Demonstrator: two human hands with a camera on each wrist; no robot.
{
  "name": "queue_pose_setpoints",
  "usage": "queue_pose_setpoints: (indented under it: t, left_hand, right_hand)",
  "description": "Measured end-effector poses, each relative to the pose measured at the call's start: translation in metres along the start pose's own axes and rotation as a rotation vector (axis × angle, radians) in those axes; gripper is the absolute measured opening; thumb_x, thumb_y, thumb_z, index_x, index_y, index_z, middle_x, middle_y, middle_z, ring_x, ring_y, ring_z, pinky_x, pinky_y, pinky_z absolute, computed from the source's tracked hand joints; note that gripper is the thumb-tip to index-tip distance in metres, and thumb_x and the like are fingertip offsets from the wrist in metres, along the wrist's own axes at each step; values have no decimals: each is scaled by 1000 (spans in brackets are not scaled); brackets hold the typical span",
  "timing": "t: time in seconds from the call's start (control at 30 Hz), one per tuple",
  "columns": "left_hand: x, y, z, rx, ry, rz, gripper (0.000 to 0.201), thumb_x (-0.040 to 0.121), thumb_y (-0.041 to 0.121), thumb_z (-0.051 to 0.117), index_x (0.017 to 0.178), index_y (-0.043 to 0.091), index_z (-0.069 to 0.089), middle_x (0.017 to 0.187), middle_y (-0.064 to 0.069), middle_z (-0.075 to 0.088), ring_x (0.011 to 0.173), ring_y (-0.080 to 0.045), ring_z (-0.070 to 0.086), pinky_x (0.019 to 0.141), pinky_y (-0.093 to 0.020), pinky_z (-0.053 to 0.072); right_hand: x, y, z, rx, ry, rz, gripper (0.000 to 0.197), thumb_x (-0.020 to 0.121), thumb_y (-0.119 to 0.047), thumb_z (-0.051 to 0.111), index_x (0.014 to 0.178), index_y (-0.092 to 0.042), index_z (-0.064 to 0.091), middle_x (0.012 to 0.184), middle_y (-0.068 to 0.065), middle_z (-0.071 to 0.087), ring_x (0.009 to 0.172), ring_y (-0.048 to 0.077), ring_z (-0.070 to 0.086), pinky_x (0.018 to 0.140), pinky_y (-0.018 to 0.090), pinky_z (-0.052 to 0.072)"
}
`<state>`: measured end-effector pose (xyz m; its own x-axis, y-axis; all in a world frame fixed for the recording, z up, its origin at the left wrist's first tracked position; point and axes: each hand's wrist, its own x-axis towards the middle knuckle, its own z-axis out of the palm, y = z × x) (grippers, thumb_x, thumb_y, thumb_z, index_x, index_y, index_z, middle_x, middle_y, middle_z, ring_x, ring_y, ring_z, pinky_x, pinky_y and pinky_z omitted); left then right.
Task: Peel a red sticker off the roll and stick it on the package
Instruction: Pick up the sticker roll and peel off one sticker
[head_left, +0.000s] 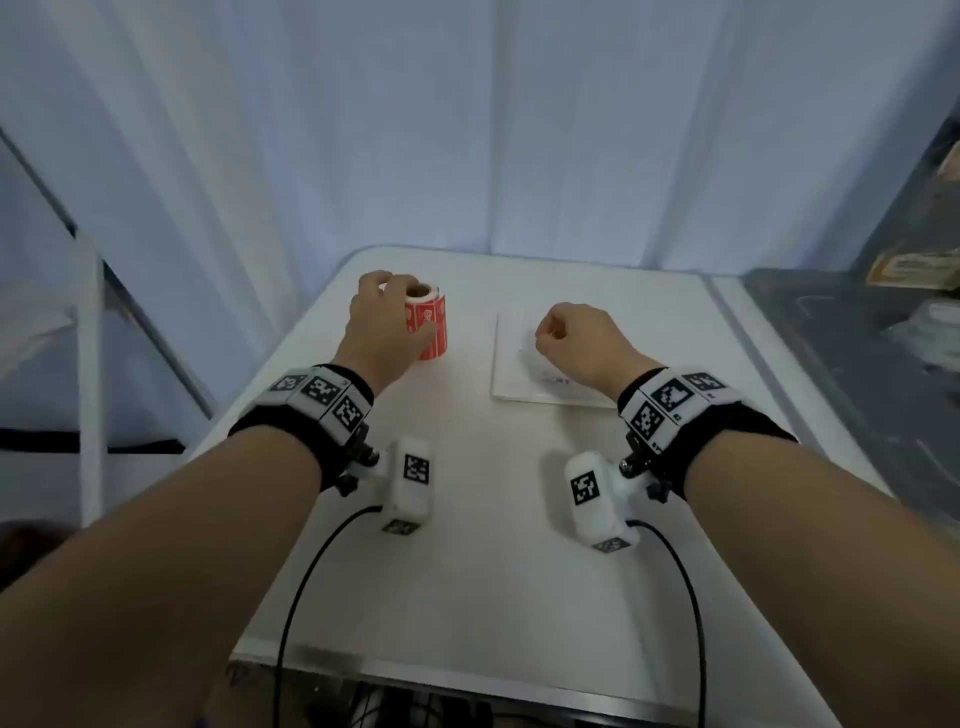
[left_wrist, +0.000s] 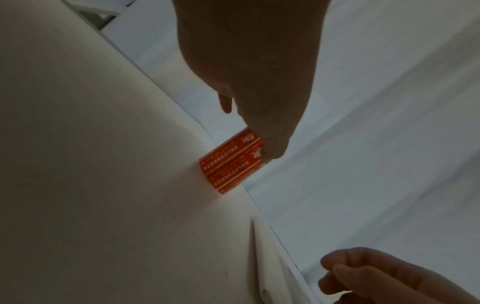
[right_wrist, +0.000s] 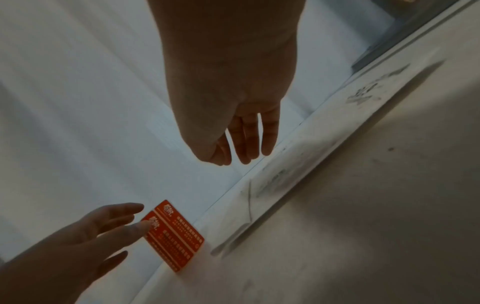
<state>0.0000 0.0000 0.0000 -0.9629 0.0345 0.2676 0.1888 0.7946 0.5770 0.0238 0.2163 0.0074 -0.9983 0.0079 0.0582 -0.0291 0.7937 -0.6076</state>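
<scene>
- White curtains hang behind a white table (head_left: 467, 545).
- The sticker roll (head_left: 428, 327) stands upright near the table's far left corner.
- The left hand (head_left: 384, 325) reaches over the roll, fingers spread, thumb touching its red side.
- The white package (head_left: 511, 364) lies flat toward the far right.
- The right hand (head_left: 576, 340) hovers over the package, fingers loosely curled, holding nothing.

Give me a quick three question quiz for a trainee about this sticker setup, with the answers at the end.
1. True or false: the left hand touches the red sticker roll.
2. The flat white package lies: A) under the roll, B) below the right hand, C) off the white table.
3. Fill in: the roll stands ___ on its end.

Key: 1 true. 2 B. 3 upright.
</scene>
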Motion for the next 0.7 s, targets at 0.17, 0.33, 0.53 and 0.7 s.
queue_pose_setpoints:
  t: [0.17,0.33,0.53,0.7]
  left_hand:
    - [20,1,8,-128,-46,-26,38,89,17,55,126,13,53,138,-14,39,122,-28,49,104,-32,40]
    - [24,6,14,-87,-34,-19,32,90,25,56,116,7,59,127,-15,52,110,-26,54,90,-26,39]
    - [17,30,13,-224,-15,93,22,88,33,59,84,11,58,98,-8,54,88,-21,53,83,-31,47]
    - [5,73,17,-714,-153,31,31,89,22,61,98,-8,59,86,-11,66,70,-8,68,70,-22,59]
  right_hand:
    - [11,0,5,43,14,17,22,87,-14,48,99,-7,65,94,-1,57,85,16,52,68,24,42]
    - [8,7,8,75,24,-17,19,87,-12,50,99,-7,64,90,-1,56,82,17,51,72,24,39]
    - [0,5,-6,248,106,-99,25,90,-25,59,111,-12,63,98,-4,59,84,12,55,66,12,42]
    - [-12,-6,-30,462,77,-158,42,87,-24,65,126,-12,56,119,2,61,103,16,60,84,24,51]
